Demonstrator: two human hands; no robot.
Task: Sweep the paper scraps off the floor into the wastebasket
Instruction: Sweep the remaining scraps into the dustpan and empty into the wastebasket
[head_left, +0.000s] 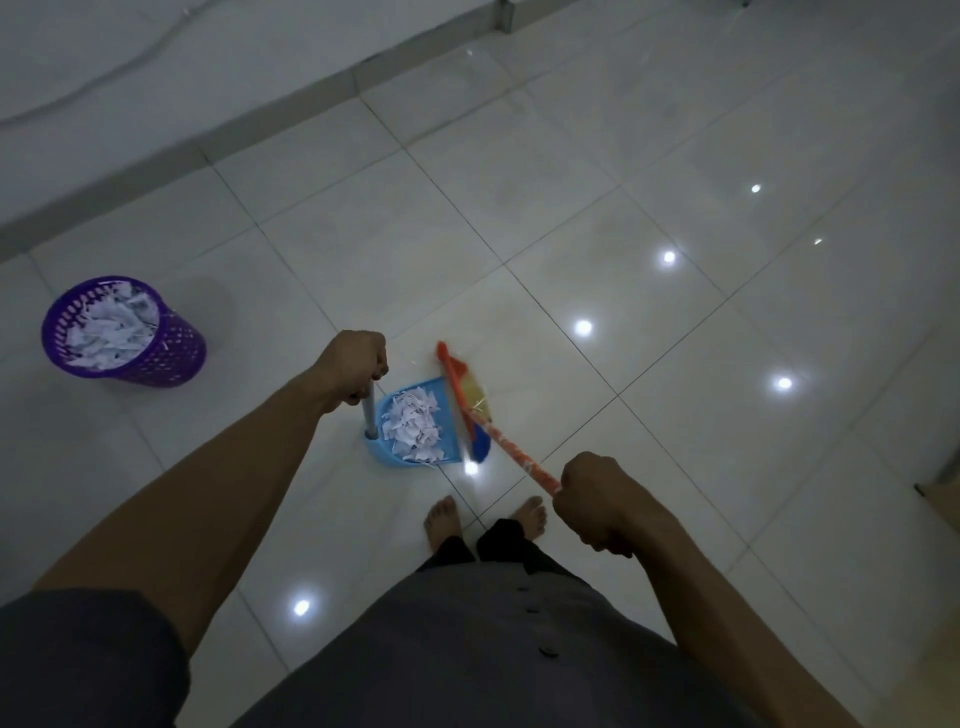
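One purple wastebasket (179, 358) stands upright on the floor (571, 234) at ten o'clock from the pan, well apart, holding one pile of paper scraps (111, 332). My left hand (356, 364) has its fingers clamped round the top of the grey upright handle (368, 410) of the one blue dustpan (381, 451), whose mouth faces three o'clock. A second pile (413, 426) lies in it. One broom (498, 434) rests its orange head along that mouth. Its long handle slants from ten o'clock down to four o'clock, where my right hand (597, 504) has its fingers wrapped tight around it.
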